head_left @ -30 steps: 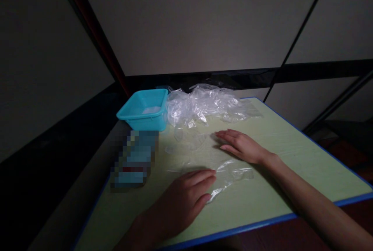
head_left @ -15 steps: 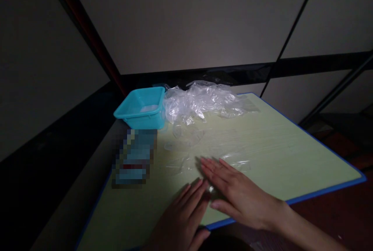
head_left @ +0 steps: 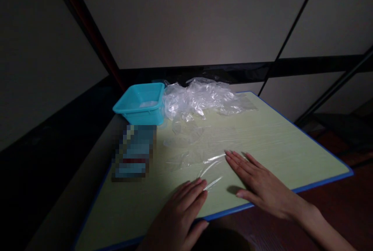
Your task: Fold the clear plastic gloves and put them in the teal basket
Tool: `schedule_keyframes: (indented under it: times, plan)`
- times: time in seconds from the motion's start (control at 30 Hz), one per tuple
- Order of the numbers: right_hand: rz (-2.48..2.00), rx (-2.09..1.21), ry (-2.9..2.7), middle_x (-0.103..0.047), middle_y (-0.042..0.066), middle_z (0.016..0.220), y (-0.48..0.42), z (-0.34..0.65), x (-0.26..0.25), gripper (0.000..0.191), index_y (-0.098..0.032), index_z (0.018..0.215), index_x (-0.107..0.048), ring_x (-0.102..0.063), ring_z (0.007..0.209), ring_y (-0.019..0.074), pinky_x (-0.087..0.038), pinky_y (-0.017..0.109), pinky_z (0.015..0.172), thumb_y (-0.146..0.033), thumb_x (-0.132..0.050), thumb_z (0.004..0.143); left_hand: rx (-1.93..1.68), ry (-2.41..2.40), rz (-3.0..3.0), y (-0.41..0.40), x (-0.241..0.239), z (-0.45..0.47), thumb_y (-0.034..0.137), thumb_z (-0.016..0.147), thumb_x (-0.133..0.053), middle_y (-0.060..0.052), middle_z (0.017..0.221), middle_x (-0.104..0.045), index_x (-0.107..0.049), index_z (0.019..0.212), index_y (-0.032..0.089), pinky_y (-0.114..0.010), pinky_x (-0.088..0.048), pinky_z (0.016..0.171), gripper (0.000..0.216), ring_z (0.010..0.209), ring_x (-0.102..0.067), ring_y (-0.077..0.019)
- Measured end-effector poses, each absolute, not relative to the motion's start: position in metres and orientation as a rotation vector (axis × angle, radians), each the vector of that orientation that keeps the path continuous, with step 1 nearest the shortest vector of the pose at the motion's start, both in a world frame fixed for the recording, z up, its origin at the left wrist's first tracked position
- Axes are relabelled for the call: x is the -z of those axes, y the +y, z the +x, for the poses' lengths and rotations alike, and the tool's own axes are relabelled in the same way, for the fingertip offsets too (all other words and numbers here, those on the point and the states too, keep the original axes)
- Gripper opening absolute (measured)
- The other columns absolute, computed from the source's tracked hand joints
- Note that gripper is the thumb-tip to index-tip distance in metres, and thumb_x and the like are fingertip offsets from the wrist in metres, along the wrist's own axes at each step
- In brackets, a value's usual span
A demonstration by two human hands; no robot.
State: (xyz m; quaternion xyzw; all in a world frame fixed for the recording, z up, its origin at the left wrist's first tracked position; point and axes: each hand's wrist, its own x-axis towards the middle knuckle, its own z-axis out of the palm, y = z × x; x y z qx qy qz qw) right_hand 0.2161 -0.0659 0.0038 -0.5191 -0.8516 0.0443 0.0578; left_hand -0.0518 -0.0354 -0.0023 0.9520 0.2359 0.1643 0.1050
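The thin, clear plastic sheet (head_left: 204, 165) lies flat on the pale green, blue-edged bench (head_left: 276, 142), near its front edge, between and partly under the person's two hands. Half a second ago the right hand (head_left: 256, 183) lay across the middle of the film, almost touching the left one; it has since slid out to the right, and the film now shows long bright creases where it had been bunched, which suggests a smoothing stroke that has spread it wider and flatter. The left hand (head_left: 180, 212) has barely moved. Its fingers (head_left: 194, 190) are straight and close together, palm down, with the tips pressing the film's near edge. The right hand's fingers (head_left: 237, 161) are likewise stretched flat and slightly fanned, resting on the film's right part; neither hand grips anything. Further back stand a turquoise plastic tub (head_left: 141, 103) and, just beside it, a crumpled heap of clear plastic film (head_left: 201, 97); a blurred-out item (head_left: 134, 152) sits at the left.
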Motion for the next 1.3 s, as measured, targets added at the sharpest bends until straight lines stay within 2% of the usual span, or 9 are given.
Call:
schedule_keyframes:
  times: [0.17, 0.4, 0.53, 0.67, 0.87, 1.0, 1.1, 1.17, 1.3]
  plan:
    - [-1.722, 0.013, -2.421, -0.021, 0.011, 0.145, -0.073, 0.242, 0.003, 0.066, -0.015, 0.142, -0.010, -0.021, 0.132, 0.0252, -0.023, 0.053, 0.104, -0.044, -0.039, 0.090, -0.564, 0.702, 2.721, -0.035, 0.003, -0.052, 0.013, 0.077, -0.056, -0.006, 0.133, -0.046, -0.043, 0.125, 0.019, -0.037, -0.041, 0.099, 0.050, 0.122, -0.042, -0.0199]
    - [-1.298, 0.190, -2.449, -0.055, 0.004, 0.125, -0.065, 0.218, -0.011, 0.035, -0.022, 0.123, -0.049, -0.046, 0.117, 0.0191, -0.030, 0.045, 0.104, -0.025, -0.049, 0.089, -0.803, 0.916, 2.477, -0.034, 0.010, -0.055, 0.011, 0.081, -0.048, -0.005, 0.122, -0.055, -0.047, 0.119, 0.023, -0.035, -0.046, 0.093, 0.039, 0.111, -0.052, -0.0189]
    - [-1.066, 0.113, -2.538, -0.065, 0.003, 0.107, -0.052, 0.188, -0.019, 0.025, -0.018, 0.109, -0.060, -0.056, 0.104, 0.0165, -0.042, 0.037, 0.096, -0.018, -0.042, 0.091, -0.803, 0.936, 2.421, -0.032, 0.011, -0.053, 0.010, 0.079, -0.049, -0.005, 0.115, -0.058, -0.051, 0.111, 0.022, -0.035, -0.048, 0.091, 0.034, 0.106, -0.055, -0.0186]
    - [-0.982, 0.191, -2.616, -0.066, 0.004, 0.103, -0.044, 0.174, -0.016, 0.027, -0.016, 0.105, -0.062, -0.058, 0.096, 0.0166, -0.044, 0.034, 0.092, -0.015, -0.038, 0.092, -0.760, 0.932, 2.442, -0.030, 0.005, -0.050, 0.008, 0.077, -0.051, -0.005, 0.113, -0.059, -0.055, 0.107, 0.021, -0.035, -0.048, 0.089, 0.033, 0.103, -0.056, -0.0190]
    - [-0.994, 0.188, -2.577, -0.064, 0.005, 0.106, -0.040, 0.176, -0.009, 0.023, -0.016, 0.100, -0.062, -0.057, 0.096, 0.0178, -0.045, 0.035, 0.087, -0.016, -0.041, 0.091, -0.721, 0.865, 2.642, -0.022, -0.010, -0.041, 0.009, 0.071, -0.058, -0.007, 0.110, -0.060, -0.058, 0.100, 0.018, -0.039, -0.047, 0.088, 0.030, 0.102, -0.055, -0.0228]
    - [-1.035, 0.102, -2.481, -0.066, 0.006, 0.097, -0.039, 0.177, -0.009, 0.023, -0.016, 0.097, -0.062, -0.059, 0.088, 0.0167, -0.046, 0.034, 0.082, -0.017, -0.040, 0.092, -0.749, 0.810, 2.744, -0.012, -0.017, -0.033, 0.008, 0.076, -0.053, -0.008, 0.106, -0.062, -0.059, 0.089, 0.016, -0.040, -0.046, 0.086, 0.017, 0.099, -0.056, -0.0231]
    - [-1.141, -0.003, -2.397, -0.066, 0.007, 0.092, -0.039, 0.178, -0.009, 0.024, -0.015, 0.105, -0.058, -0.059, 0.086, 0.0185, -0.046, 0.036, 0.080, -0.026, -0.043, 0.090, -0.778, 0.831, 2.686, -0.002, -0.023, -0.025, 0.007, 0.079, -0.048, -0.005, 0.096, -0.064, -0.058, 0.075, 0.018, -0.036, -0.047, 0.081, 0.015, 0.090, -0.059, -0.0201]
    - [-1.251, -0.085, -2.298, -0.065, 0.009, 0.096, -0.039, 0.181, -0.009, 0.034, -0.014, 0.114, -0.053, -0.058, 0.091, 0.0210, -0.045, 0.038, 0.081, -0.034, -0.048, 0.087, -0.802, 0.870, 2.598, 0.007, -0.028, -0.020, 0.007, 0.079, -0.048, -0.004, 0.091, -0.065, -0.057, 0.073, 0.018, -0.032, -0.047, 0.079, 0.015, 0.086, -0.060, -0.0185]
    - [-1.380, -0.202, -2.088, -0.065, 0.008, 0.097, -0.038, 0.192, -0.007, 0.045, -0.016, 0.126, -0.042, -0.057, 0.094, 0.0216, -0.044, 0.039, 0.084, -0.029, -0.050, 0.084, -0.765, 0.951, 2.501, 0.030, -0.035, -0.009, 0.006, 0.077, -0.050, -0.003, 0.084, -0.065, -0.057, 0.076, 0.018, -0.028, -0.046, 0.076, 0.014, 0.081, -0.060, -0.0169]
